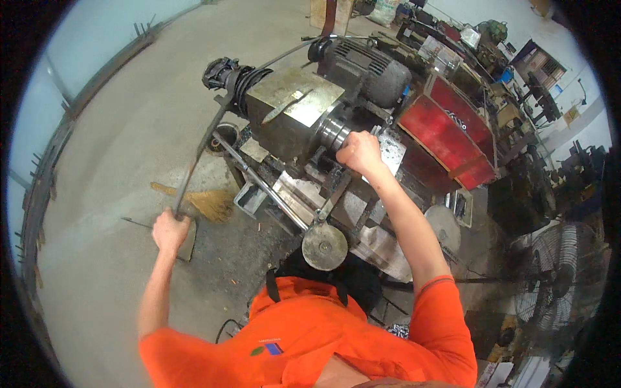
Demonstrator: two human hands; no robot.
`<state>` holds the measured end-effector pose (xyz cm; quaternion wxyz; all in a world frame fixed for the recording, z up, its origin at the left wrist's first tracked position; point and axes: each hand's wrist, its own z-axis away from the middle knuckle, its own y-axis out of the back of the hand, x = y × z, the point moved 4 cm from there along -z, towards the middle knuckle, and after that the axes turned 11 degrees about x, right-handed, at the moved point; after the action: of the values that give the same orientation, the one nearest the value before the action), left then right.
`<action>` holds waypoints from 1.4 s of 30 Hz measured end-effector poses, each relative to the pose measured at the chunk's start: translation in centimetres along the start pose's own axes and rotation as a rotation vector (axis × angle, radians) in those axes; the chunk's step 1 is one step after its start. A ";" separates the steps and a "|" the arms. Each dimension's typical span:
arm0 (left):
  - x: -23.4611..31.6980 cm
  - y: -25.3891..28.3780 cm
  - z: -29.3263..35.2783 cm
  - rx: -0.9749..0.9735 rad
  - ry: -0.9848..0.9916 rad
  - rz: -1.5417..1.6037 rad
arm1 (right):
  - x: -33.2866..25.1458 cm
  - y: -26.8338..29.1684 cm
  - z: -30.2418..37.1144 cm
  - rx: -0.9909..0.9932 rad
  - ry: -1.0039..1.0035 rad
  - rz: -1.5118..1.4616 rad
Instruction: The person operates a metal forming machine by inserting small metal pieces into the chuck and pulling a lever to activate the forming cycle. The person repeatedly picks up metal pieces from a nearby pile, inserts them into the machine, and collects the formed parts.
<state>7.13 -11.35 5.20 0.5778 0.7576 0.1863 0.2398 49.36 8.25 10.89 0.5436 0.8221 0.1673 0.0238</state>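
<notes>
Lathe headstock [278,134], the landmark. Behind it sits the finned motor [372,77], presumably close so as to drive it. The long lever [202,147] passes its left side toward you; your left hand [170,231] has its grip wrapped round the near end, likely for leverage. From its right projects the spindle chuck [333,132]; your right hand [360,154] curls at the mouth, its grip's contents hidden, perhaps steadying something.

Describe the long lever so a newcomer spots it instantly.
Find the boxy metal housing, upper centre. The long lever slants from beside its left end down to the left grip. It's dull and dark, unlike the shiny rod nearby.
</notes>
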 end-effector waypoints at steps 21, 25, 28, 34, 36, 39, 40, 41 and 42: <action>17.6 3.1 0.4 -0.189 -0.842 0.580 | 14.8 26.7 8.2 0.649 -0.056 -0.097; 24.4 -0.1 3.4 -0.100 -1.203 0.315 | 17.4 24.9 17.6 0.493 -0.248 -0.072; 26.3 -4.8 4.6 -0.399 -1.140 0.417 | 19.2 23.8 27.9 0.383 -0.530 -0.006; 25.7 -10.7 3.3 -0.636 -0.841 0.468 | 18.8 17.1 52.1 0.113 -1.098 0.008; 27.0 -10.4 3.5 -0.722 -0.839 0.457 | 17.3 13.1 58.5 -0.113 -1.186 0.109; 27.2 -10.6 3.4 -0.708 -0.825 0.442 | 16.5 7.4 64.0 -0.320 -1.218 0.189; 27.1 -10.8 3.1 -0.629 -0.895 0.488 | 16.8 6.5 64.4 -0.406 -1.193 0.242; 26.7 -11.5 2.8 -0.549 -0.963 0.532 | 17.1 5.9 65.0 -0.482 -1.152 0.251; 26.6 -11.5 2.6 -0.465 -1.031 0.574 | 17.3 5.5 65.0 -0.556 -1.109 0.260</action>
<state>30.26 4.48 -2.51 0.6553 0.6503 -0.3836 0.0236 81.40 -46.07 -13.12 0.7353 0.5540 -0.2531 -0.2974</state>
